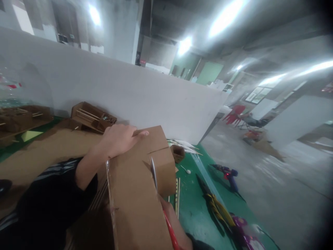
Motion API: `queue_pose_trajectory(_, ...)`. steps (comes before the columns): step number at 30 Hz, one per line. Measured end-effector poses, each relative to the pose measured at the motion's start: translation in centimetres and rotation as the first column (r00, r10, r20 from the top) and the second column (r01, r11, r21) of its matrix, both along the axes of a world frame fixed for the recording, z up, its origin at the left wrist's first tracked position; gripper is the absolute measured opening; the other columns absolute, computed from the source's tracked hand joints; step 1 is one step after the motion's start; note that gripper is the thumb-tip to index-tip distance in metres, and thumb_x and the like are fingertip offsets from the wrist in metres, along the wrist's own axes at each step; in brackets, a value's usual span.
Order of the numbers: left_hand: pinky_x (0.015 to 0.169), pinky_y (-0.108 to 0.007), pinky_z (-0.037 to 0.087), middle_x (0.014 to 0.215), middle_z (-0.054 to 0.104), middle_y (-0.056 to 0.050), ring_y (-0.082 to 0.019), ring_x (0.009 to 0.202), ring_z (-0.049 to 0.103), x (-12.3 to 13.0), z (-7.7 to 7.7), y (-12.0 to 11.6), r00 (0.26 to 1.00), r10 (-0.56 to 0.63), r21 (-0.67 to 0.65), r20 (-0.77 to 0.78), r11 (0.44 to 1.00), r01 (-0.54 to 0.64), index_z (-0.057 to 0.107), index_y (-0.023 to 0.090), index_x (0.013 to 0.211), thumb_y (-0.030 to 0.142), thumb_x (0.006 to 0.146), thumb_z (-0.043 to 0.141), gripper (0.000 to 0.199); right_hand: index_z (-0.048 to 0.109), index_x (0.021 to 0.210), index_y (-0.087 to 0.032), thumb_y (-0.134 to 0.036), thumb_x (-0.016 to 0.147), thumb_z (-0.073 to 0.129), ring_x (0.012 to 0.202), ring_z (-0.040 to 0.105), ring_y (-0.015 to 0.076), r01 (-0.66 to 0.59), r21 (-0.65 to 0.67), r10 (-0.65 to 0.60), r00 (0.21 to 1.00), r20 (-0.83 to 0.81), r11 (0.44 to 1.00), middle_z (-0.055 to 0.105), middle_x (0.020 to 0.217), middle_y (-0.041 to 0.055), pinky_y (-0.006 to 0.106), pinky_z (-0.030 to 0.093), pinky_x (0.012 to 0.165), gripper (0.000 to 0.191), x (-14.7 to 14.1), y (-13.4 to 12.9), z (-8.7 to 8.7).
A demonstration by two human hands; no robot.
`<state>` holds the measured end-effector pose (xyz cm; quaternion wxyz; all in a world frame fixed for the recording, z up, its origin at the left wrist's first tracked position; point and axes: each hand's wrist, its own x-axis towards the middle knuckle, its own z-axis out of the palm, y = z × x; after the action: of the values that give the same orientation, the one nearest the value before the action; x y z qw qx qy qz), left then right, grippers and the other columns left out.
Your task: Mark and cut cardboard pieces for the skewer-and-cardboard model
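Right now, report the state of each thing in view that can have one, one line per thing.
Cardboard: slit part-way, curled at its right side.
Left hand: gripping the cardboard's upper edge.
Right hand: holding the red-handled tool, fingers mostly hidden.
Red-handled tool: mostly hidden; open or closed, cannot tell.
Yellow-handled pliers: lying on the green tabletop.
Glue gun: lying down, red light lit.
Ceiling lights: on.

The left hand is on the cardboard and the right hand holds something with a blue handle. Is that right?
Not quite: the handle is red, not blue, as the head view shows. The left hand is on the cardboard, and the right hand does hold it.
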<state>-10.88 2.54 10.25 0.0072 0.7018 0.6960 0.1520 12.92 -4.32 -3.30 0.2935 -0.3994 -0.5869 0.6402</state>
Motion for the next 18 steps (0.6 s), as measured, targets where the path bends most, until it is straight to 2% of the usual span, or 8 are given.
queue_pose_trajectory(3,0.073,-0.045,0.047,0.085,0.072,-0.012,-0.037,0.086,0.068,0.0,0.1,-0.1,1.000,0.007,-0.004,-0.006,1.000,-0.007,0.065,0.022,0.082,0.081,0.086,0.012,0.079,0.071,0.114,-0.020,-0.061,0.090,0.055,0.115,0.064,0.0317,-0.004,-0.163,-0.008,0.997,-0.075,0.987,0.077,0.105,0.0086,0.045,0.047,0.100,0.050,-0.3,-0.2,-0.2)
queue_pose_trajectory(6,0.073,-0.042,0.047,0.086,0.072,-0.011,-0.035,0.086,0.068,-0.1,0.1,-0.1,1.000,-0.013,-0.006,0.006,1.000,0.013,0.065,0.023,0.082,0.080,0.087,0.014,0.077,0.074,0.108,-0.022,-0.066,0.095,0.036,0.115,0.066,0.0295,-0.124,-0.420,0.049,0.981,-0.186,0.899,0.078,0.099,0.0084,0.045,0.050,0.098,0.059,-0.6,-0.4,-0.2)
queue_pose_trajectory(8,0.072,-0.040,0.047,0.083,0.072,-0.010,-0.033,0.083,0.068,-0.3,0.1,-0.2,0.999,-0.035,-0.013,0.015,0.999,0.035,0.064,0.023,0.079,0.079,0.087,0.014,0.076,0.074,0.107,-0.022,-0.066,0.096,0.031,0.115,0.066,0.0285,-0.188,-0.491,0.072,0.967,-0.246,0.850,0.078,0.100,0.0081,0.045,0.050,0.098,0.062,-0.7,-0.5,-0.1)
queue_pose_trajectory(10,0.070,-0.039,0.045,0.082,0.072,-0.009,-0.032,0.082,0.067,-0.5,0.1,-0.1,0.998,-0.061,-0.023,0.029,0.998,0.062,0.064,0.023,0.077,0.079,0.088,0.015,0.075,0.074,0.107,-0.023,-0.064,0.097,0.034,0.117,0.065,0.0277,-0.197,-0.489,0.070,0.961,-0.267,0.850,0.078,0.102,0.0075,0.045,0.049,0.099,0.058,-0.7,-0.5,0.1)
queue_pose_trajectory(14,0.071,-0.038,0.044,0.089,0.074,-0.009,-0.033,0.087,0.067,-0.8,-0.1,0.1,0.993,-0.097,-0.039,0.065,0.994,0.100,0.067,0.023,0.083,0.078,0.088,0.015,0.076,0.074,0.106,-0.021,-0.062,0.097,0.037,0.119,0.063,0.0287,-0.118,-0.426,0.027,0.977,-0.212,0.897,0.077,0.103,0.0085,0.046,0.048,0.100,0.056,-0.5,-0.2,0.0)
queue_pose_trajectory(16,0.073,-0.038,0.044,0.090,0.074,-0.010,-0.032,0.087,0.068,-1.0,-0.2,0.3,0.988,-0.123,-0.048,0.090,0.991,0.128,0.068,0.023,0.085,0.078,0.088,0.016,0.077,0.073,0.107,-0.021,-0.063,0.096,0.039,0.120,0.062,0.0303,-0.059,-0.346,0.007,0.989,-0.149,0.936,0.077,0.103,0.0085,0.047,0.047,0.101,0.055,-0.4,0.0,-0.2)
queue_pose_trajectory(18,0.074,-0.037,0.045,0.091,0.074,-0.010,-0.030,0.088,0.068,-1.1,-0.3,0.5,0.981,-0.151,-0.057,0.118,0.986,0.158,0.069,0.022,0.087,0.078,0.089,0.016,0.077,0.073,0.107,-0.023,-0.064,0.091,0.048,0.119,0.061,0.0328,-0.001,-0.191,-0.012,0.998,-0.069,0.982,0.077,0.105,0.0076,0.046,0.047,0.100,0.051,-0.2,0.2,-0.4)
